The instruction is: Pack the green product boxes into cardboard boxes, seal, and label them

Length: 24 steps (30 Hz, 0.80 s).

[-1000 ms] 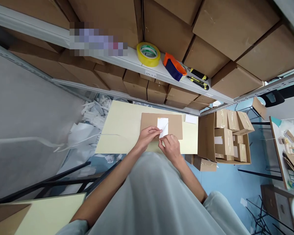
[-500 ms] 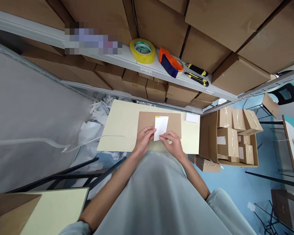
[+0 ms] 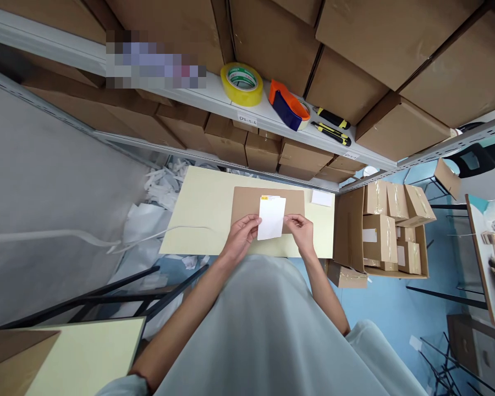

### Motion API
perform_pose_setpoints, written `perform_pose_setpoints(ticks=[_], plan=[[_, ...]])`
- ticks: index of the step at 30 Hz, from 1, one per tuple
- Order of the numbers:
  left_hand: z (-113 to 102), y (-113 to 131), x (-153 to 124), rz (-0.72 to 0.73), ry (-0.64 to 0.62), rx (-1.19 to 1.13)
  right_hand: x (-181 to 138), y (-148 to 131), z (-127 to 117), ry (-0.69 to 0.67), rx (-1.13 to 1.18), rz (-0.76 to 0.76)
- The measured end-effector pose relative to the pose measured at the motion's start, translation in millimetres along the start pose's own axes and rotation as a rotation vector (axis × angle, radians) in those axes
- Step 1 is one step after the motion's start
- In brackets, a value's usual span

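A white label with a small yellow mark at its top left is held up over a flat brown cardboard piece. My left hand pinches its left edge between thumb and fingers. At the label's right edge, my right hand has its thumb and fingertips closed on the paper. The cardboard lies on a pale yellow table, partly covered by the label and my hands.
White slips lie at the table's right end. Beyond it stands an open carton of taped boxes. The shelf above holds yellow tape, an orange-blue tape dispenser and cutters. A white cable hangs left.
My right hand has moved from the label's lower edge out to its right edge. The label now looks wider and more squarely turned to me. My left hand keeps its grip.
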<state>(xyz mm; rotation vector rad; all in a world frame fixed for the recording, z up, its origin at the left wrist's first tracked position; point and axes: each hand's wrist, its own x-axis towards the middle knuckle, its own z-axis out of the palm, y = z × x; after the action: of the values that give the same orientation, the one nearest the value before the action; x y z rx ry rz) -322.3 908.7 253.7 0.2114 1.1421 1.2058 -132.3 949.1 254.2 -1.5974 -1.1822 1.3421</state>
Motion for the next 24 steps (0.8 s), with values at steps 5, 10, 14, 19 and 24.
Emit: perform_pose_setpoints(ticks=[5,10,14,19,24], plan=[[-6.5,3.1,-1.3,-0.009,-0.029,0.008,0.4,0.9,4.2,-0.052,0.002,0.039],[-16.4,-1.5,3.2,0.013,-0.027,0.049,0.9,1.3,10.9,-0.040,-0.055,0.000],[-23.2,-10.9,12.0,0.104,0.053,0.131,-6.1,-1.5,16.4,0.077,-0.292,-0.279],[-32.5,-15.2,12.9,0.196,0.074,0.212,-26.5,3.6,28.9,0.009,-0.778,-0.946],[-39.9,-4.1,2.2,0.266,-0.005,0.196,-44.5,10.0,38.5,-0.218,-0.817,-0.977]])
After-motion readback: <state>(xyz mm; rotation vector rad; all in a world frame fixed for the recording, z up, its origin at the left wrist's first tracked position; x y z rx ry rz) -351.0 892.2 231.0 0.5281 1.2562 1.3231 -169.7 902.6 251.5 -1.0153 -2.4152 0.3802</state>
